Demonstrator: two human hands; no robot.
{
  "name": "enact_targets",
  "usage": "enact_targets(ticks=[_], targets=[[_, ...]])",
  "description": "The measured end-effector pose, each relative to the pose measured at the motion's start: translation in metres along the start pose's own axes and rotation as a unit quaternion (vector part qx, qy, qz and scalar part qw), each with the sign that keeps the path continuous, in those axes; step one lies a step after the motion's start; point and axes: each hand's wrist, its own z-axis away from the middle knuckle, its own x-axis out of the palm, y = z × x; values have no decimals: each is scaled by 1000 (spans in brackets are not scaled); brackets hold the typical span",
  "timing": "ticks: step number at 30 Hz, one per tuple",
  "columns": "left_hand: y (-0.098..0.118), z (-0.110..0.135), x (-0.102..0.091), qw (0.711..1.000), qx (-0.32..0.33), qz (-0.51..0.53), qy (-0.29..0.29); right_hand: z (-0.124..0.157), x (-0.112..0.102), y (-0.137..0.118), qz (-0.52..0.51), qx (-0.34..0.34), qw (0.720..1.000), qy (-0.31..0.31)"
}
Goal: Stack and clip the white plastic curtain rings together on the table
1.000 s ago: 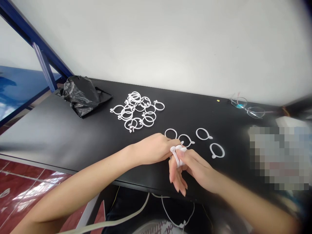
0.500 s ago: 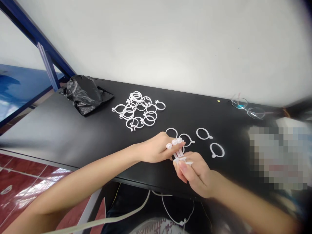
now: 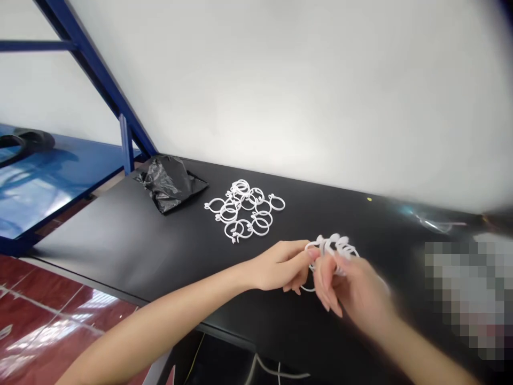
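Observation:
At the near right of the black table, my left hand (image 3: 282,266) pinches the edge of a white plastic ring (image 3: 308,247) between thumb and fingers. My right hand (image 3: 356,291), partly smeared by motion, is closed around several white plastic rings (image 3: 340,245) bunched together, their round tabs sticking up over its fingers. The two hands almost touch, and the fingers hide much of the bunch. Farther left on the table lies a loose pile of similar rings (image 3: 229,215), some overlapping, with small tabs at their ends.
A crumpled black plastic bag (image 3: 170,184) lies on the black table (image 3: 116,251) left of the pile. Glasses (image 3: 435,224) lie blurred near the wall (image 3: 280,96) at right. Blue metal framing (image 3: 96,69) stands at left. Cables (image 3: 276,371) hang below the table.
The ring tabs showed between both hands before; now the bunch sits in my right hand and my left pinches a ring's edge. The view has shifted, moving the pile right and down.

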Motion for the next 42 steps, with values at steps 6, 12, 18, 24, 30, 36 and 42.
enact_targets(ticks=[6, 12, 18, 24, 30, 36, 42], targets=[[6, -4, -6, 993, -49, 82, -63, -64, -9, -62, 160, -23, 980, 114], [5, -1, -4, 996, -74, 9, -47, -135, 21, -64, 471, 0, 882, -21], [1, -2, -2, 997, -50, -51, -4, -159, 30, -43, 547, -16, 833, -85], [5, 0, 0, 993, -21, -114, 12, -151, 18, -60, 530, -2, 846, -59], [-3, -3, -3, 991, -12, -129, 12, -164, 27, -67, 536, 29, 828, -164], [1, -2, -5, 990, -1, -141, 30, -156, 24, -76, 540, -18, 830, -134], [3, -1, -4, 973, 6, -226, 49, -94, -25, -89, 484, -24, 874, 28]])
